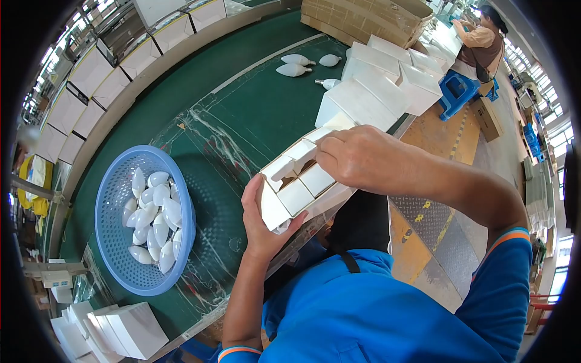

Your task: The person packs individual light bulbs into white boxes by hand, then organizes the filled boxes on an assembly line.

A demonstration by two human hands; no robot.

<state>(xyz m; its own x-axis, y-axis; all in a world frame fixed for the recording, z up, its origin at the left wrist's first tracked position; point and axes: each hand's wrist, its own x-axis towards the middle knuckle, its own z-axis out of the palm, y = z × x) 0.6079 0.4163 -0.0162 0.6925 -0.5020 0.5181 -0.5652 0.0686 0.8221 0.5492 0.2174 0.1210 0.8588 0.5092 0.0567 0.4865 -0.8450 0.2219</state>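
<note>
A long white cardboard box (274,207), open on top, is held tilted in front of my body. My left hand (264,237) is wrapped round its lower left end, thumb on the near side and fingers on the far side. Inside the box, several small white cartons (316,179) stand in rows, some with raised flaps. My right hand (358,156) is closed over the middle of the box, fingertips down at the inner cartons. What those fingers pinch, if anything, is hidden behind the knuckles.
A blue plastic basket (104,202) of white candle-shaped bulbs (160,228) stands on the green table (209,260). Several loose bulbs (294,70) lie farther back. White boxes (363,91) are stacked beyond, near a brown carton (357,21). More boxes (130,330) sit lower left. Another person (481,45) works upper right.
</note>
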